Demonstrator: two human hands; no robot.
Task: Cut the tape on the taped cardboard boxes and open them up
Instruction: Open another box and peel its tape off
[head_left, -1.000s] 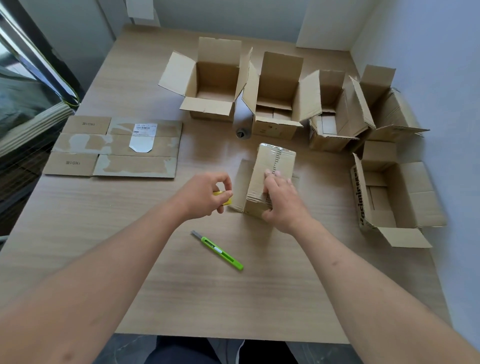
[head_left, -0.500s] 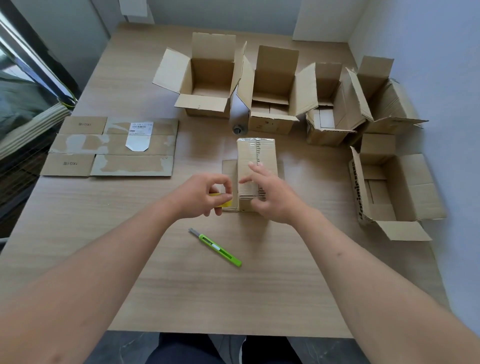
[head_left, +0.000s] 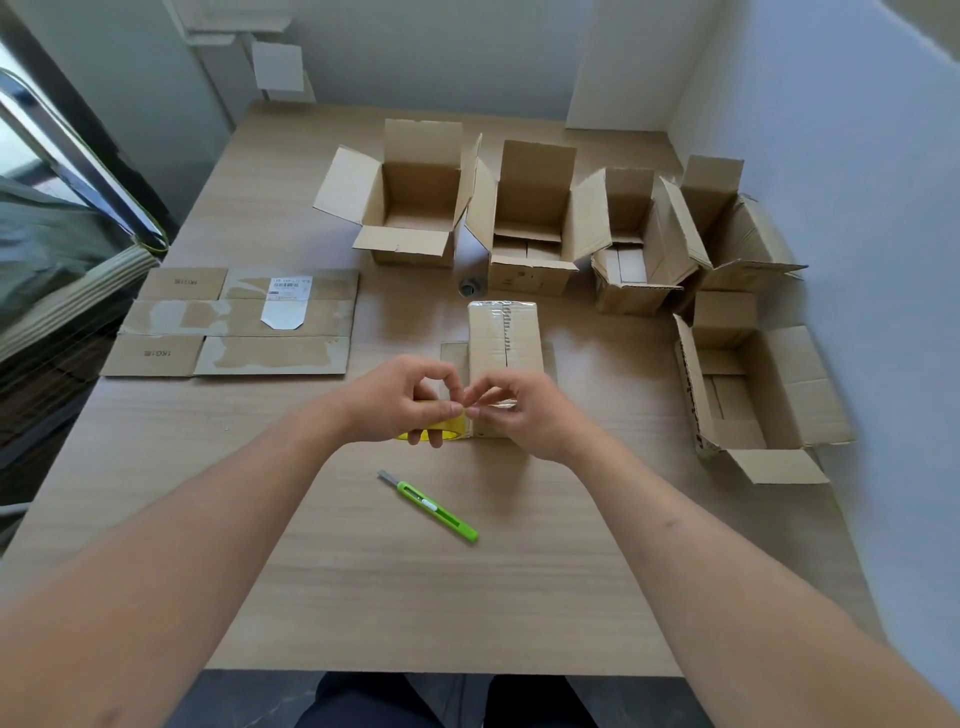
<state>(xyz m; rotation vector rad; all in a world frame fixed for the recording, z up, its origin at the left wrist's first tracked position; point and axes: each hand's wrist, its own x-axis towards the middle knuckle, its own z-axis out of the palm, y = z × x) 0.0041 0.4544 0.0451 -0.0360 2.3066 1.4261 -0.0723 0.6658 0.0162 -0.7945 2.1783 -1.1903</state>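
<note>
Left hand (head_left: 410, 402) grips yellow tape roll (head_left: 431, 434); right hand (head_left: 511, 410) pinches clear tape end at closed box (head_left: 504, 340), mid-table. Cutter (head_left: 428, 506) lies near of it, untouched. Five opened boxes (head_left: 410, 208) beyond; one apparently left.

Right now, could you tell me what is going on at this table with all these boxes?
A person is working at a closed cardboard box in the middle of the table. The left hand grips a yellow tape roll while the right hand pinches a strip of clear tape. The green utility knife lies untouched nearer the person. Five open boxes stand behind and to the right.
</note>
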